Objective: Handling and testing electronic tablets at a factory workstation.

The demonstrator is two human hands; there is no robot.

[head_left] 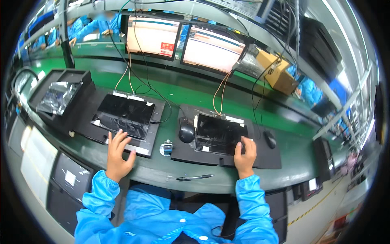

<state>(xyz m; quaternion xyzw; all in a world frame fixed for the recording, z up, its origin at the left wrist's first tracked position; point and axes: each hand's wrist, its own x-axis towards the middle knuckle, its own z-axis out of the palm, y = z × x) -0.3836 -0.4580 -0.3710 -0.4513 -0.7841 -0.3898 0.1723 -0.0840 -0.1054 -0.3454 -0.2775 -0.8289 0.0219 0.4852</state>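
Blue sleeves (101,193) nearest you, then a pen (195,177). Your left hand (118,157) is loosely spread, holding nothing, by the left tablet's (124,115) near edge. Your right hand (245,157) is half-curled at the right tablet's (219,134) near-right corner, can't tell if it's touching. Both tablets lie long side across, monitors (152,34) behind.

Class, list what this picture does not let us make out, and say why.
All in the head view:
Lower right corner of the right tablet: covered by the right hand.
What, if anything, the shiny bag holds: glare and creases hide it.
What the co-workers at upper left handle: too small and blurred.
Rest of the blue jacket: cut off by the lower edge.
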